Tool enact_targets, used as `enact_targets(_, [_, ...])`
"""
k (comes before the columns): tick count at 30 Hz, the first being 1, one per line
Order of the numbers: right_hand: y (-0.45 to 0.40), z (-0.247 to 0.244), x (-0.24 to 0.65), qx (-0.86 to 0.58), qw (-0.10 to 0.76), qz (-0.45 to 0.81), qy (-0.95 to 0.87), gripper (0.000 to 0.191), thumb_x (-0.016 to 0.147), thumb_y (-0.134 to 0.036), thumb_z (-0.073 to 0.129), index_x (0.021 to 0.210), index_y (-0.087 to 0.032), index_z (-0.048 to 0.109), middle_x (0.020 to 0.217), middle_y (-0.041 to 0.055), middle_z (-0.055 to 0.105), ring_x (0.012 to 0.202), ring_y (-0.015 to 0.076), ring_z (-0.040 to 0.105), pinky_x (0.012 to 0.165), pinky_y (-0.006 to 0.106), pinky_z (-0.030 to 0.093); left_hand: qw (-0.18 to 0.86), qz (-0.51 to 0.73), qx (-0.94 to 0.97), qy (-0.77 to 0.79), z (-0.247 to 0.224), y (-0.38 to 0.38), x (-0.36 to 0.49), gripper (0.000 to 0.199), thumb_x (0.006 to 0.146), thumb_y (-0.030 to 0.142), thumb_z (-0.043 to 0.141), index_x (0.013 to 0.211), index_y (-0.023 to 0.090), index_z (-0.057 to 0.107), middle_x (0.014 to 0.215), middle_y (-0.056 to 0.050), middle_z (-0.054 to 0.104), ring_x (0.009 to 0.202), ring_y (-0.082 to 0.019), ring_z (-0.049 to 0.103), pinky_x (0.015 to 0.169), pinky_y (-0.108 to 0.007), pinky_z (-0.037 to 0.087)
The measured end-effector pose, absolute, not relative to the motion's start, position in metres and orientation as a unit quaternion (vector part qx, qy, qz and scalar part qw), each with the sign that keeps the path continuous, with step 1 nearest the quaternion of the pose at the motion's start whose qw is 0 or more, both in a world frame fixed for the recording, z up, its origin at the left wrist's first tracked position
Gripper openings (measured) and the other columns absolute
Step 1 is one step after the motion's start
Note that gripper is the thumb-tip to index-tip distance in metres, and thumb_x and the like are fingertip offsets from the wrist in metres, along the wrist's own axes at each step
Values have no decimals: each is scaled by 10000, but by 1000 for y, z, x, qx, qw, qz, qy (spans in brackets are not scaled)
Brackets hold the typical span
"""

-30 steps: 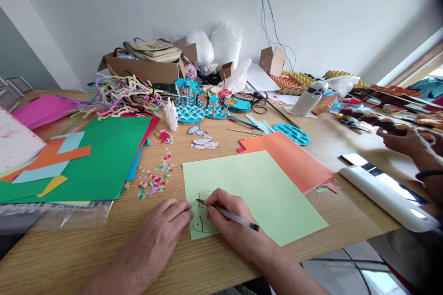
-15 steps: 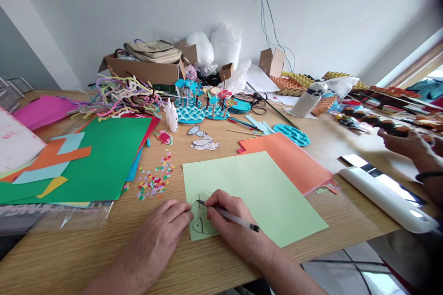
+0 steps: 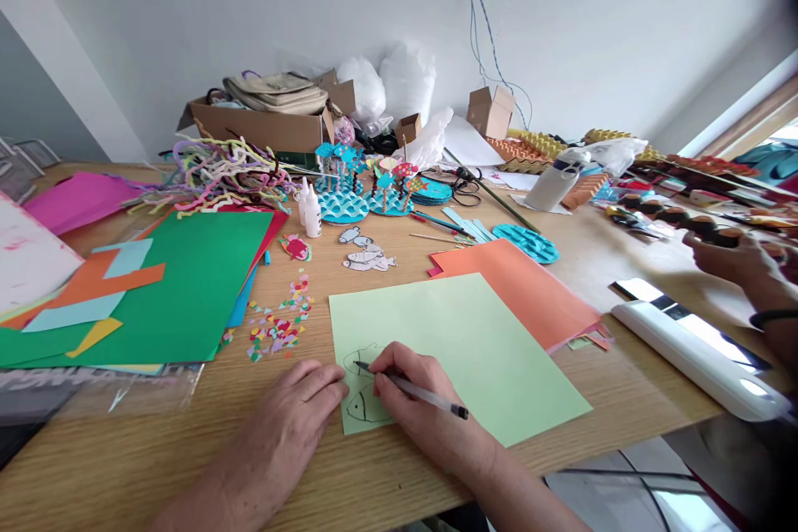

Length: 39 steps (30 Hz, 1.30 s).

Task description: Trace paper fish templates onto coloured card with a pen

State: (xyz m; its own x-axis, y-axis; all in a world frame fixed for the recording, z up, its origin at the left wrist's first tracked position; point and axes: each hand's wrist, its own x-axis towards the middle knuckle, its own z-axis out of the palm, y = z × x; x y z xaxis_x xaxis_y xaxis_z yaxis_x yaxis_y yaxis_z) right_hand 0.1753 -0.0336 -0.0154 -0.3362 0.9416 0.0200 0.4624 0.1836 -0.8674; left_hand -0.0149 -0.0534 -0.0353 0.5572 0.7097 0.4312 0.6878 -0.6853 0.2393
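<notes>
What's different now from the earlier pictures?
Very little: the other person's hand at far right shifted slightly right. Nothing was visibly grasped or released. The right hand still holds the pen on the pale green sheet; the left hand stays at its edge.

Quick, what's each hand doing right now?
Left hand: empty, fingertips at the edge of the light green paper.
Right hand: closed on a pen.
</notes>
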Motion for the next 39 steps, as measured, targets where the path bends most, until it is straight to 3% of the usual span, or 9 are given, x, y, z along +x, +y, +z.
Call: enact_targets(39, [-34,-16,178,-489,306,418,-702,105,763,-121,431,762,-194,506,613,-43,535,528,86,433,514,196,347,11,227,889,397,-34,-53,-16,331,796,-11,397,984,171,601,1023,-36,631,915,-173,550,812,-309,512])
